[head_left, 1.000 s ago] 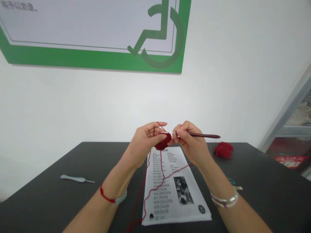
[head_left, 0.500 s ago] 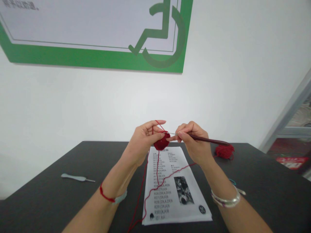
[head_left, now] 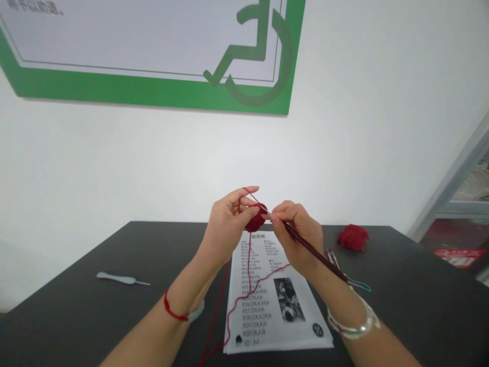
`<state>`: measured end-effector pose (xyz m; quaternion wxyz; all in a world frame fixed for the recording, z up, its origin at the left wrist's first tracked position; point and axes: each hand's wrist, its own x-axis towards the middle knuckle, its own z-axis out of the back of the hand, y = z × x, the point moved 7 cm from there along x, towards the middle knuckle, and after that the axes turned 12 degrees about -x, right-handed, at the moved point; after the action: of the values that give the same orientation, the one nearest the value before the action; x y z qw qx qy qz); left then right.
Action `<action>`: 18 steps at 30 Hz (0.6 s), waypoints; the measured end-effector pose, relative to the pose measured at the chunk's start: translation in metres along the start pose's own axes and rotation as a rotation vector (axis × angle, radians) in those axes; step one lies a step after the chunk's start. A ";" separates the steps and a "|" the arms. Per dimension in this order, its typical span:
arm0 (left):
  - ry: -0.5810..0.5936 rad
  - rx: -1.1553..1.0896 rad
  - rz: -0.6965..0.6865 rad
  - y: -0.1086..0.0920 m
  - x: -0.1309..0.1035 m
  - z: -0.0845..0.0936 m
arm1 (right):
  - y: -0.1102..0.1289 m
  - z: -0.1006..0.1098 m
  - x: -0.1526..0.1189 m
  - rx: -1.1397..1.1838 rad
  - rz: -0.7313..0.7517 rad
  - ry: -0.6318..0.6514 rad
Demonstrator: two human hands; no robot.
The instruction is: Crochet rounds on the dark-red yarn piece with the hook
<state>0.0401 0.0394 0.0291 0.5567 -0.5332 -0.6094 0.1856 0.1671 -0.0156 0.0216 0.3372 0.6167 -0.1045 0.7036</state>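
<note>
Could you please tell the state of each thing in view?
Left hand: closed on the red crochet piece.
Right hand: closed on the dark-handled crochet hook.
Red crochet piece: pinched, partly hidden.
Dark-handled crochet hook: tilted, tip at the piece.
Light-handled crochet hook: lying flat, not held.
Red yarn ball: loosely wound.
Printed pages: flat, face up.

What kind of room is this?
Maybe a craft room in a public place, but I can't be sure. A big green-edged sign shows a wheelchair symbol, and red yarn and printed pages are on the dark table.
</note>
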 end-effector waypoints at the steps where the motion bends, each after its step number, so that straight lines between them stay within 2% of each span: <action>1: -0.004 0.021 -0.017 0.000 0.000 0.000 | 0.002 0.000 -0.001 -0.022 0.003 -0.007; 6: -0.056 0.146 -0.143 -0.002 -0.002 0.002 | -0.008 -0.004 -0.003 0.082 -0.167 -0.057; 7: -0.063 0.149 -0.143 -0.001 -0.002 0.002 | -0.008 -0.004 -0.002 0.078 -0.141 -0.076; 9: -0.062 0.151 -0.119 0.001 -0.003 0.001 | -0.001 -0.004 0.000 0.016 0.011 -0.084; 12: -0.032 0.213 -0.108 -0.001 -0.003 -0.001 | 0.003 -0.009 0.002 -0.060 0.216 -0.005; 14: 0.024 0.196 -0.049 0.001 -0.002 -0.002 | -0.004 -0.009 0.003 -0.009 0.242 0.043; 18: 0.172 -0.129 0.270 0.024 0.001 -0.005 | -0.009 -0.004 0.001 0.024 0.358 0.031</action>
<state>0.0555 0.0467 0.0114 0.5416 -0.6586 -0.4930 0.1729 0.1693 -0.0057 0.0188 0.2006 0.5816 -0.1988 0.7629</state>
